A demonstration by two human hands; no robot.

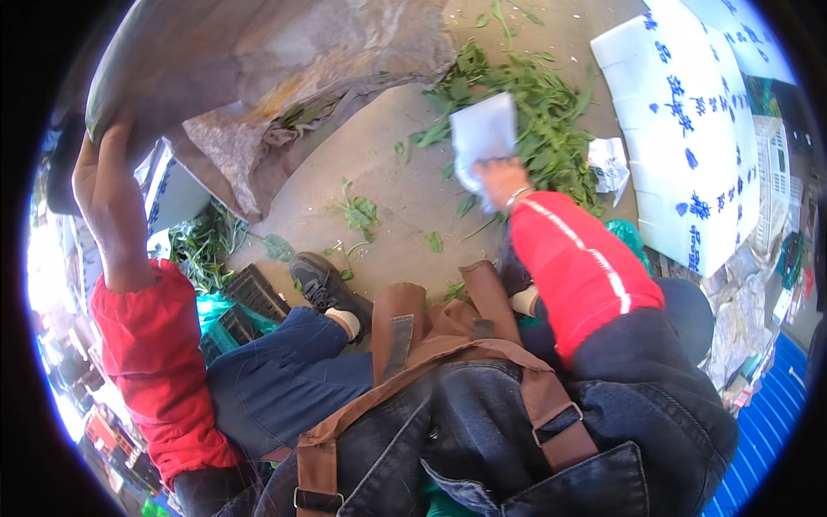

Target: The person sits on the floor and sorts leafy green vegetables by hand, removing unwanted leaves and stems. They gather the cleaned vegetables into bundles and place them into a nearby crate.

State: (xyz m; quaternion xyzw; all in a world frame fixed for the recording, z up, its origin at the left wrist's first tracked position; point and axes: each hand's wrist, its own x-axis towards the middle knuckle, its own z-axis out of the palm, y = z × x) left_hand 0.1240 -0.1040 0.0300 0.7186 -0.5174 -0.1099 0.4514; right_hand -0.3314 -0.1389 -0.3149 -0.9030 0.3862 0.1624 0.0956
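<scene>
At the upper left my left hand [110, 155] is raised and grips the edge of a large, dirty grey-brown cloth [310, 45]. The cloth spreads across the top, with a few green leaves showing in its folds. My right hand [502, 182] holds a folded white sheet [484, 132], slightly blurred; I cannot tell if it is paper, foam or plastic. Beneath and beside that sheet, a heap of leafy green vegetables [549, 123] lies on the floor. A crumpled white paper [608, 167] bearing writing rests at the heap's right edge.
White foam boxes [685, 142] with blue handwriting stand at the right. More greens [200, 249] lie at the left near a black plastic crate [258, 294] and green plastic film. Loose leaves [362, 213] dot the brown floor [310, 200] ahead of my black shoe [323, 284].
</scene>
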